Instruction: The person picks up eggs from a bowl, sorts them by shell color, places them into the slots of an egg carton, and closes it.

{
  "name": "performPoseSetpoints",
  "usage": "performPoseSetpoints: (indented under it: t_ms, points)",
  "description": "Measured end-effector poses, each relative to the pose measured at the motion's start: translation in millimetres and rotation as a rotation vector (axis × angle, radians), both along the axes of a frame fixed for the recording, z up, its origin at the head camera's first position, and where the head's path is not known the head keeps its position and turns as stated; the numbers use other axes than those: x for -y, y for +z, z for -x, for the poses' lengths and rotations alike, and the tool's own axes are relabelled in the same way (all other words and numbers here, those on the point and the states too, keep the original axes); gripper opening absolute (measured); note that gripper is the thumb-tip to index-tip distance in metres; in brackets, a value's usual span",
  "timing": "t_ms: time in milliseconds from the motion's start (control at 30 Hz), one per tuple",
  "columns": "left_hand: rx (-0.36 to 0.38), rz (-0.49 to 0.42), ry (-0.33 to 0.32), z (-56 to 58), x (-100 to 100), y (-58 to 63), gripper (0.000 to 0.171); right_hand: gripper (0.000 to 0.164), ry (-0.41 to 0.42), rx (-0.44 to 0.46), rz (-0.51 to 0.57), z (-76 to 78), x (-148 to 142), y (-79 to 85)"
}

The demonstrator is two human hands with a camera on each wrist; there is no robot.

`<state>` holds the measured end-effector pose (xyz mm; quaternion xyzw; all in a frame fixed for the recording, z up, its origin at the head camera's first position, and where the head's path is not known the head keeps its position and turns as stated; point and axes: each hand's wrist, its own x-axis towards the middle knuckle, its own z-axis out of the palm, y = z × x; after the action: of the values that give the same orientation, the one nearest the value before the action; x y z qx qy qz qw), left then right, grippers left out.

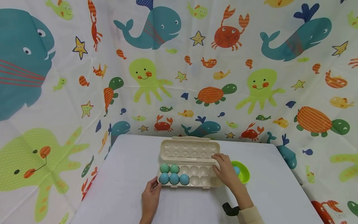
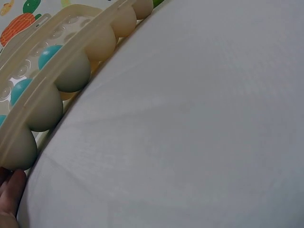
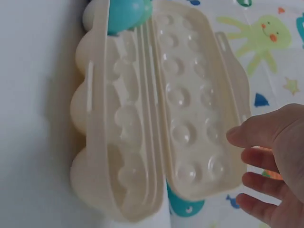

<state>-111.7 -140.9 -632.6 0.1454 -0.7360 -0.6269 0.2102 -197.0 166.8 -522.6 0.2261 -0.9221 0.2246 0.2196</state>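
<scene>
A cream egg carton [image 1: 190, 183] lies with its lid [image 1: 190, 150] folded back. At its left end, two green toy eggs [image 1: 174, 168] sit in the back row and three blue toy eggs [image 1: 184, 179] in the front row; the other cups hold nothing. My left hand [image 1: 151, 196] grips the front left corner; in the left wrist view only its fingertips [image 2: 13, 192] show, against the end cup. Over the carton's right end hovers my right hand [image 1: 225, 171], fingers apart and holding nothing. Behind that hand is a lime green bowl [image 1: 245, 174] with a blue egg [image 1: 236, 170] in it.
The carton and bowl stand on a white-covered table [image 1: 123, 174]. A curtain [image 1: 173, 77] printed with sea animals hangs behind and along the sides. A black strap-like piece [image 1: 230, 209] sticks out from the right wrist.
</scene>
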Motion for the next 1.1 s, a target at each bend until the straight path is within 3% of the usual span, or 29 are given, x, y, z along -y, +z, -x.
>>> performPoseSetpoints:
  t_ms: [233,533,1100]
  points:
    - [0.013,0.008,0.007,2.1,0,-2.7,0.032,0.042,-0.048,-0.074,-0.009,-5.0,-27,-11.9]
    - [0.028,-0.002,-0.009,3.4,2,-4.6,0.033,0.040,-0.099,-0.062,-0.006,-8.4,-61,-29.7]
    - [0.021,-0.011,-0.006,2.5,2,-2.6,0.033,0.041,-0.139,0.192,-0.066,-4.5,-80,-39.6]
